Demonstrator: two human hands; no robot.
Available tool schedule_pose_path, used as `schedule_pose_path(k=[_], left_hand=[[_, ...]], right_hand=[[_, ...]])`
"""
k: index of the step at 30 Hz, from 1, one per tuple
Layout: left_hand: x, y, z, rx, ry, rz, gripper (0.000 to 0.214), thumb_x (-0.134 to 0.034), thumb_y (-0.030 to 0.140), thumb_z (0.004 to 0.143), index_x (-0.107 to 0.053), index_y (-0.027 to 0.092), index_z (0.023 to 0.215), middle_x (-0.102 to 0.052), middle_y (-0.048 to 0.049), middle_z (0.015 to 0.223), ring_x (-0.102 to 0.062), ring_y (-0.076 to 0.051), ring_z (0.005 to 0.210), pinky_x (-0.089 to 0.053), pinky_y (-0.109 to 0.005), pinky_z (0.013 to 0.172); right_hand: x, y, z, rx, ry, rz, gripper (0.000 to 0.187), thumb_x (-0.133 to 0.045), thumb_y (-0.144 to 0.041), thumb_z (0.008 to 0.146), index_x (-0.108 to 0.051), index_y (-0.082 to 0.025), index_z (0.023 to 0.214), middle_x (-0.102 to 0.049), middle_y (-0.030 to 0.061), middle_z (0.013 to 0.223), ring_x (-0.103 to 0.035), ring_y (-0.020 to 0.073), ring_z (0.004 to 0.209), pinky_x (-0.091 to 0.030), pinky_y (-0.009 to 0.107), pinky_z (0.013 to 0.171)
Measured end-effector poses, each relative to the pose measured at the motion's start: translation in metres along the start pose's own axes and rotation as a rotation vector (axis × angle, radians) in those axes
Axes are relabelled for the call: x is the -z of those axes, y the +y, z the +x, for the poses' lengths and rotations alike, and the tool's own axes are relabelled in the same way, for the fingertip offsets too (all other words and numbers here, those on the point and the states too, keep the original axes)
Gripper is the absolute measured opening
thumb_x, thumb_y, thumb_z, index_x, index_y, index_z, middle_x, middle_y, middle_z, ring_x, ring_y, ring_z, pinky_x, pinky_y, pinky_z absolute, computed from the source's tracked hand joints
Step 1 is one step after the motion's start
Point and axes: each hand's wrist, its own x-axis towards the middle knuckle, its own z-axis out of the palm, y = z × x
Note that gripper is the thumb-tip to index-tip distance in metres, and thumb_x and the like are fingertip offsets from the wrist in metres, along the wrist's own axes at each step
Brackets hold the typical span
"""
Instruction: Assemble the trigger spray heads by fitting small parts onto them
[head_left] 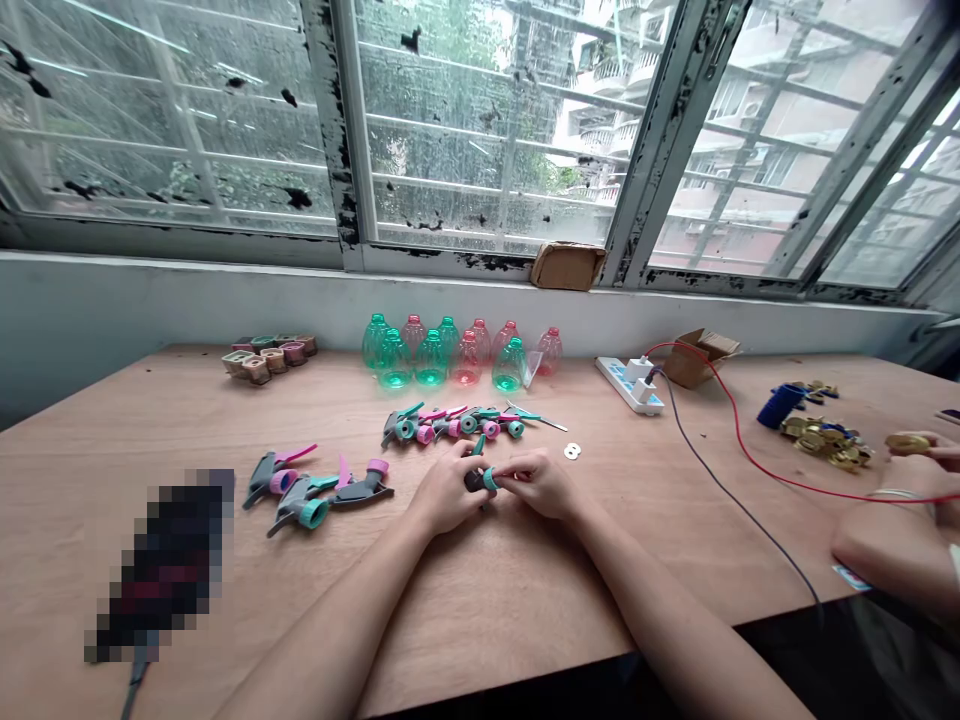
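Note:
My left hand (pixel 450 490) is closed round a spray trigger head (pixel 474 480) with a dark body and a teal collar (pixel 490 479). At the mouth of that collar, the fingers of my right hand (pixel 541 482) are pinched together; anything between their tips is hidden. Two small white washers (pixel 572 451) lie to the right, beyond my right hand. Three grey trigger heads (pixel 300 502) with pink and teal parts rest on the left. Just past my hands runs a row of several more trigger heads (pixel 454 425).
Several green and pink clear bottles (pixel 431 358) stand by the wall. A power strip (pixel 630 387) with red and dark cables is on the right. A co-worker's hand (pixel 926 445) holds a gold-coloured piece near a gold pile (pixel 829 442). A blurred dark object (pixel 165 570) lies left.

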Motion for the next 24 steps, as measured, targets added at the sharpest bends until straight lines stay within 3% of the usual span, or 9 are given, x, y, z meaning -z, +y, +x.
schedule_pose_path(k=[17,24], left_hand=[[0.001,-0.001,0.0,0.019,0.013,0.013,0.02,-0.068,0.024,0.07,-0.069,0.024,0.09,-0.056,-0.0047,0.112,-0.058,-0.022,0.099,-0.047,-0.034,0.089],[0.006,-0.005,0.0,0.02,0.087,0.185,0.029,-0.063,0.013,0.07,-0.068,0.024,0.097,-0.048,-0.0079,0.13,-0.043,-0.03,0.123,-0.037,-0.045,0.104]], right_hand=[[0.001,-0.001,-0.002,-0.01,-0.009,-0.014,0.02,-0.058,-0.027,0.083,-0.075,-0.019,0.091,-0.067,0.0018,0.064,-0.049,0.0101,0.05,-0.036,0.022,0.049],[0.027,0.021,0.0,-0.164,0.318,-0.21,0.023,-0.057,-0.035,0.084,-0.072,-0.02,0.093,-0.063,0.0018,0.066,-0.051,0.0133,0.055,-0.039,0.025,0.056]])
